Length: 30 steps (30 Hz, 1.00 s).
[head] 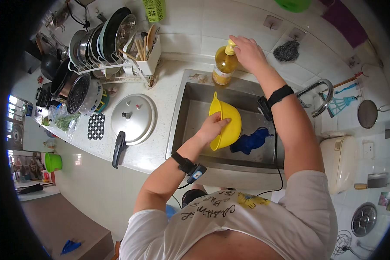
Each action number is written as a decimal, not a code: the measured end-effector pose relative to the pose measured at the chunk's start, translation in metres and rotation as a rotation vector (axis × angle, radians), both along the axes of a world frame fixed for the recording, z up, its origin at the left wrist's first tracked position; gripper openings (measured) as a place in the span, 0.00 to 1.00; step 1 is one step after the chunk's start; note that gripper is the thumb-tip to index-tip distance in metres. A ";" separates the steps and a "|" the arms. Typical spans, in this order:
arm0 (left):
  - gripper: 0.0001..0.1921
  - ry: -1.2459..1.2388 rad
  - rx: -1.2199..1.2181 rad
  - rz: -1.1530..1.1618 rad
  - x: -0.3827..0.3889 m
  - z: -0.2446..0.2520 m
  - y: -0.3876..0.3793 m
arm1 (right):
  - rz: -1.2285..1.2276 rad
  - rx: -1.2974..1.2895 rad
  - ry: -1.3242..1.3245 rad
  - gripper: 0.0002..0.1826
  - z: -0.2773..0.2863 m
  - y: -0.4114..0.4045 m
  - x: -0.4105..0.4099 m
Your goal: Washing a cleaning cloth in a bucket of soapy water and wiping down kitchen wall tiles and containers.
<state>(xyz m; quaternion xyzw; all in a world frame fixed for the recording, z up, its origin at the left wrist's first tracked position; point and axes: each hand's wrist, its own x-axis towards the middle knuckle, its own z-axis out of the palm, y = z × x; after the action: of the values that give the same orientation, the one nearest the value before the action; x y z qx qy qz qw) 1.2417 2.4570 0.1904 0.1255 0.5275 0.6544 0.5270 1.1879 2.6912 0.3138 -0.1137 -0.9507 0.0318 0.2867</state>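
Observation:
My left hand [213, 129] grips a yellow plastic bowl [229, 125] tilted on its side over the stainless steel sink [195, 113]. At the sink's back rim stands a pump bottle of yellow liquid [223, 66], apparently dish soap. The fingers of my right hand [248, 52] rest on its yellow pump head; whether they press it cannot be told. A dark blue wet cloth [252, 141] lies on the sink floor, partly behind the bowl. Each wrist wears a black strap with a small device and a cable.
A pressure cooker lid [134, 118] lies on the counter left of the sink. Behind it stand a steamer pot [84, 94] and a white dish rack [110, 70] with pans and utensils. The curved faucet [326, 97] is at the sink's right; a steel scrubber [286, 51] hangs on the wall.

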 end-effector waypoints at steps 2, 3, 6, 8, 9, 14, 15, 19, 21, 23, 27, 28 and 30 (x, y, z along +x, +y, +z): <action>0.13 0.126 -0.068 -0.105 -0.006 0.001 -0.004 | -0.014 -0.039 -0.140 0.17 0.004 -0.001 -0.009; 0.13 0.121 -0.070 -0.098 -0.009 -0.005 -0.007 | -0.055 -0.108 -0.210 0.15 0.011 -0.006 -0.014; 0.14 0.277 -0.039 -0.142 -0.016 -0.015 -0.008 | -0.115 -0.162 -0.248 0.15 0.012 -0.013 -0.025; 0.14 0.760 -0.158 -0.305 -0.018 -0.003 -0.005 | -0.147 -0.145 -0.213 0.16 0.012 -0.004 -0.029; 0.14 0.758 -0.156 -0.309 -0.017 0.009 -0.005 | -0.167 -0.329 -0.242 0.18 0.011 0.000 -0.032; 0.09 1.447 -0.214 -0.693 -0.007 0.056 -0.010 | -0.208 -0.772 -0.263 0.23 0.010 0.010 -0.039; 0.09 1.563 -0.214 -0.799 -0.005 0.065 -0.011 | -0.205 -0.813 -0.263 0.23 0.009 0.012 -0.039; 0.08 1.788 -0.132 -0.823 -0.001 0.087 -0.013 | -0.186 -0.750 -0.225 0.24 0.001 0.032 -0.039; 0.08 1.913 -0.125 -0.802 -0.009 0.094 -0.014 | -0.079 -0.827 -0.211 0.25 -0.002 0.035 -0.033; 0.08 1.962 -0.115 -0.775 -0.024 0.093 -0.016 | 0.040 -0.907 -0.201 0.26 -0.001 0.027 -0.032; 0.07 2.058 -0.141 -0.767 -0.033 0.105 -0.010 | 0.016 -1.080 -0.338 0.24 0.002 0.026 -0.027; 0.07 2.059 -0.138 -0.769 -0.033 0.111 -0.010 | 0.028 -1.112 -0.342 0.23 0.002 0.026 -0.026; 0.06 2.098 -0.162 -0.722 -0.032 0.121 -0.011 | 0.100 -1.205 -0.314 0.23 0.000 0.026 -0.026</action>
<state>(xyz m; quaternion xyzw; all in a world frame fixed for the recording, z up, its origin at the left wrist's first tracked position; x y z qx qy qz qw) 1.2095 2.4458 0.3118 0.7281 0.6853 -0.0045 -0.0144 1.1623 2.7176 0.3138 -0.2141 -0.8007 0.5589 0.0269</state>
